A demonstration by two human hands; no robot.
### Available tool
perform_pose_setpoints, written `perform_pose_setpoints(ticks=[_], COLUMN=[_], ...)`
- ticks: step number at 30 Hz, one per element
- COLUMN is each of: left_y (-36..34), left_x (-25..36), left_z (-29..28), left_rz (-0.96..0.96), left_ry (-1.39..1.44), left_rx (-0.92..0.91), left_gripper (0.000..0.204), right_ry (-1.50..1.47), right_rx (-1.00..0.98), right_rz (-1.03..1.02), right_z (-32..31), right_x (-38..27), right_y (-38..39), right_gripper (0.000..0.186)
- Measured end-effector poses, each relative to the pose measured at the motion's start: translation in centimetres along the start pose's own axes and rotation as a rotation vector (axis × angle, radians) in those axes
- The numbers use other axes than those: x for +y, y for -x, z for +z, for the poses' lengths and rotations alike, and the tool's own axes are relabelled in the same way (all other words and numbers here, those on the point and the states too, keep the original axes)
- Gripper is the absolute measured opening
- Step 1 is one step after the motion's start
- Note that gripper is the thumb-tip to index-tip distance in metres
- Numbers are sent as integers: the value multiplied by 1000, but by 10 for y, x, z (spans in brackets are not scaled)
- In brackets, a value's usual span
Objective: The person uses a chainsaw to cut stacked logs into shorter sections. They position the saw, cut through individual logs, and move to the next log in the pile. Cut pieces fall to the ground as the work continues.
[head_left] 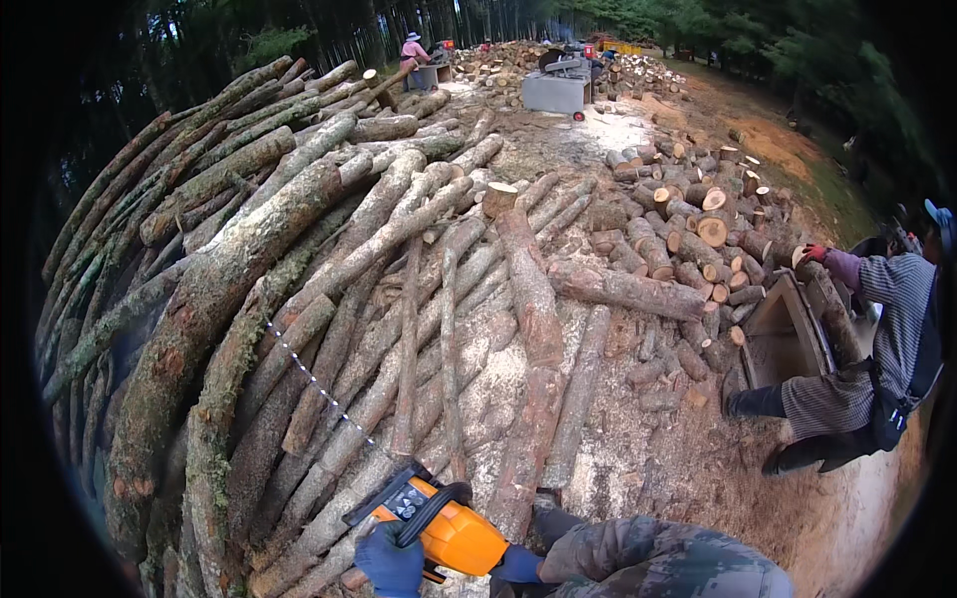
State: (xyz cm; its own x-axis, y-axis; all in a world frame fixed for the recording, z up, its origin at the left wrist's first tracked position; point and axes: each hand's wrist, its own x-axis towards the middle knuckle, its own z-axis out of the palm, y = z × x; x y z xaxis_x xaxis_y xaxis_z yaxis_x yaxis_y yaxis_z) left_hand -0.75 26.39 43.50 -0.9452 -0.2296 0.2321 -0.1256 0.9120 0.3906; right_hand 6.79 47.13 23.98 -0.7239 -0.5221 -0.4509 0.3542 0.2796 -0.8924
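An orange chainsaw (464, 538) with a black front handle is held low in front of me. Its thin guide bar and chain (321, 391) reach up and left over the log pile, apart from my hands. My left hand (389, 560), in a dark blue glove, is closed on the front handle. At the rear of the saw, my right hand (516, 566), also blue-gloved, grips the back end; its fingers are mostly hidden. Under and beside the bar lie long bark-covered logs (349, 399). A thick mossy log (224, 299) rises left of the bar.
A long log (523, 289) runs from near my leg (648, 558) toward a cross-lying log (628, 289). Cut rounds (713, 229) are heaped to the right. There, a person (887, 319) handles a log at a wooden frame (788, 339). Farther off stand a grey machine (558, 92) and another person (414, 60).
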Motion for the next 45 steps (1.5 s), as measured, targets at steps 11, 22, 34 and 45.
perform_pose_setpoints(ticks=[11, 22, 34, 45], left_y=[-105, -111, -220, -382], left_x=[110, 149, 110, -1], left_z=[9, 70, 73, 146], left_rz=[-35, 211, 15, -196], left_ry=[223, 281, 446, 353], left_rx=[-569, -732, -628, -547], left_gripper=[35, 42, 42, 44], right_ry=[284, 169, 28, 95], right_rx=[213, 587, 184, 64], right_rz=[2, 105, 169, 238], right_z=[-123, -131, -217, -249], right_x=[13, 11, -30, -58], right_y=[-5, 71, -76, -288], right_gripper=[69, 47, 70, 55])
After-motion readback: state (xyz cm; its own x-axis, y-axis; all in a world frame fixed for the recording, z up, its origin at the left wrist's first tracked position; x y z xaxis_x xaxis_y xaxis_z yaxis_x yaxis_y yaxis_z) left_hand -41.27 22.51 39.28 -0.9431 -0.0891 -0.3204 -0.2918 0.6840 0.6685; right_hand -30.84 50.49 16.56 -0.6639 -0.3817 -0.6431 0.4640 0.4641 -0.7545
